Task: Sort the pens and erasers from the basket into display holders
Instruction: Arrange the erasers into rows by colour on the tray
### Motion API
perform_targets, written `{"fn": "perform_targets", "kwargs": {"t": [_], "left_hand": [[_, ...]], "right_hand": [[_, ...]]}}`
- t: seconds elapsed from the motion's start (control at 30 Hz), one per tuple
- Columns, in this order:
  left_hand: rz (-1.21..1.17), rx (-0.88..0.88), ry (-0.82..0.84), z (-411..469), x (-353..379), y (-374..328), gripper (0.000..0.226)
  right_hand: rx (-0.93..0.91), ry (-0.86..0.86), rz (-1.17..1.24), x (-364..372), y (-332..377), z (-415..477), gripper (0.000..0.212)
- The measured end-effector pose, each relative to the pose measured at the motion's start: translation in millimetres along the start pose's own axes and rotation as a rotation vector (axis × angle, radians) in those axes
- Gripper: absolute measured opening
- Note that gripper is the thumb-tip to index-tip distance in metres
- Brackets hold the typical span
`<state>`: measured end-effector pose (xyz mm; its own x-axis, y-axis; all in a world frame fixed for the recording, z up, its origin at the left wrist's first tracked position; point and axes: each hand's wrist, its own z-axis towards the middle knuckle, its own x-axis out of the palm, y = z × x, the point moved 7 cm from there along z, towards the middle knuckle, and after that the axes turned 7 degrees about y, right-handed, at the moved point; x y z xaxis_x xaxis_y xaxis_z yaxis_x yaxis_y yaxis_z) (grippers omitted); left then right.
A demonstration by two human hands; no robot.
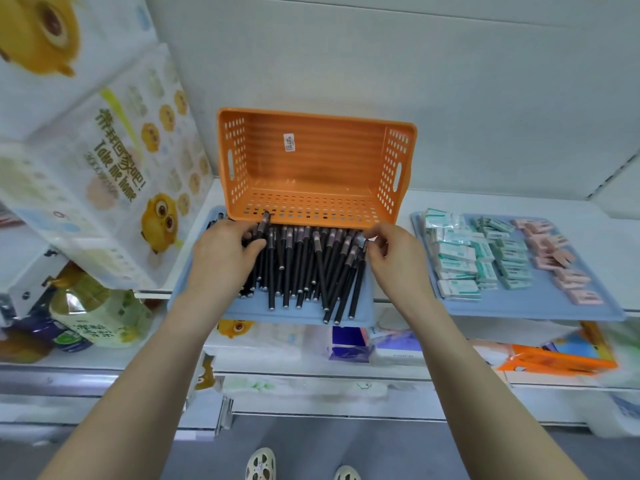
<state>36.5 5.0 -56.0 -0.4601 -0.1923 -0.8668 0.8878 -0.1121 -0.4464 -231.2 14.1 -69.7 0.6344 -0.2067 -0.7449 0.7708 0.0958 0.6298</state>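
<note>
Lying heaped on a blue tray (298, 315), the black pens (304, 268) sit just in front of the orange basket (311, 157), which is tipped on its side with its opening facing out. The left hand (221, 254) curls its fingers round pens at the heap's left edge. The right hand (391, 258) pinches a pen at the right edge. Green and pink erasers (485, 258) cover a second blue tray (540, 306) to the right, and tissue packs (104, 168) crowd the left.

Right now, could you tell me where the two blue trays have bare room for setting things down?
The right tray is bare along its front, below the erasers. The left tray has only a thin front strip; pens, the left hand and right hand crowd it.
</note>
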Motion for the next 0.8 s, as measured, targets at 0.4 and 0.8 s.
{"fn": "perform_targets", "kwargs": {"t": [0.4,0.8], "left_hand": [[-0.019,0.077,-0.003,-13,5,-69,0.031],[-0.138,0.153,0.551,-4,125,-219,0.057]], "right_hand": [[-0.060,-0.029,-0.032,-44,-19,-14,0.024],[0.229,-0.221,-0.283,-193,-169,-11,0.030]]}}
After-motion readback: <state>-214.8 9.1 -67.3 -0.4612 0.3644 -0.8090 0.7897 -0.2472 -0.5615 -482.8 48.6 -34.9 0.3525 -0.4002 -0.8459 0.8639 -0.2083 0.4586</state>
